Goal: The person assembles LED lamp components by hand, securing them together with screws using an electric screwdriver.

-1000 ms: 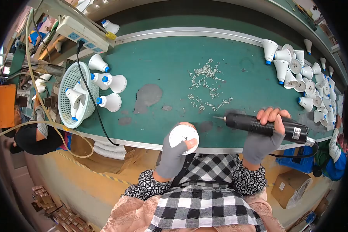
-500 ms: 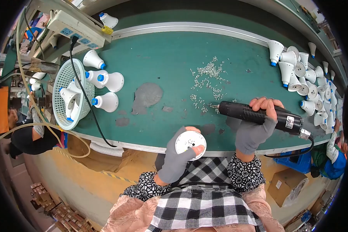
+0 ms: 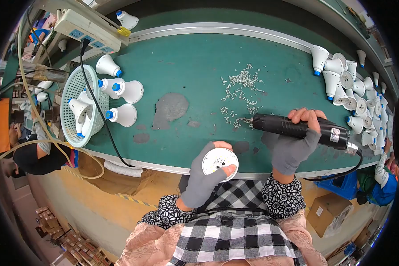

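Note:
My left hand (image 3: 205, 174), in a grey fingerless glove, grips an LED bulb (image 3: 217, 162) at the table's front edge. Its round white face with small chips is turned up, and my thumb presses on the rim; the bulb's body is hidden below. My right hand (image 3: 298, 141), gloved alike, is wrapped around a black electric screwdriver (image 3: 292, 126) lying roughly level and pointing left. The bit is at the lower edge of a scatter of small screws (image 3: 244, 82) on the green table, apart from the bulb.
A pale green basket (image 3: 65, 111) of bulbs stands at the left, with several bulbs (image 3: 131, 91) beside it. More bulbs (image 3: 332, 84) crowd the right end. A black cable (image 3: 97, 111) hangs from the power strip (image 3: 86, 33) over the table's left side. Other people are at both sides.
The view has shifted very slightly. Both hands keep their holds, and the screwdriver bit remains by the screws.

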{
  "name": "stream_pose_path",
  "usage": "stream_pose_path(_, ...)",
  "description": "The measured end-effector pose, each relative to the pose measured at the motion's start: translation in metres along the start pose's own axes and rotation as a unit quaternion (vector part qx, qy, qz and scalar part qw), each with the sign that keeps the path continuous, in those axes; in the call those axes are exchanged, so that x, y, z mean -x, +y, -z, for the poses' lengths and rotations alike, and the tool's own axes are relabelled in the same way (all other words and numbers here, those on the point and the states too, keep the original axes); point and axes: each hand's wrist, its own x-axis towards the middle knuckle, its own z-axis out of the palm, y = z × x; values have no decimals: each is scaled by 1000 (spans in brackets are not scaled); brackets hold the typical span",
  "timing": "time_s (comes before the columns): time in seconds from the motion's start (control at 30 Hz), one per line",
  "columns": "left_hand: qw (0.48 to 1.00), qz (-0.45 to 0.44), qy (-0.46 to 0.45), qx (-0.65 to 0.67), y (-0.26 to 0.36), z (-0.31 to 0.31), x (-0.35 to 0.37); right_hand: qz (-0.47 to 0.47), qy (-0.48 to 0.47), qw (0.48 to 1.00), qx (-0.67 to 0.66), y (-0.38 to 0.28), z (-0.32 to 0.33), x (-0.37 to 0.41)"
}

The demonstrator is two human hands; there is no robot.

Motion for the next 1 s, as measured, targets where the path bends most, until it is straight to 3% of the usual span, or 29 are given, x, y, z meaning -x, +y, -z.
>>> stream_pose_path(0.17,955,-197,-58,-215,-2,11,-15,-28,0,998,-57,-28,11,-5)
stream_pose_path(0.27,921,-236,-88,-297,8,6,-15,-56,23,993,-103,-44,15,-6)
stream_pose_path(0.73,853,-332,-105,-388,10,-16,-4,-163,50,949,-266,-74,34,-4)
stream_pose_path(1.0,844,-347,-92,-399,8,-19,-2,-162,44,954,-249,-74,39,-5)
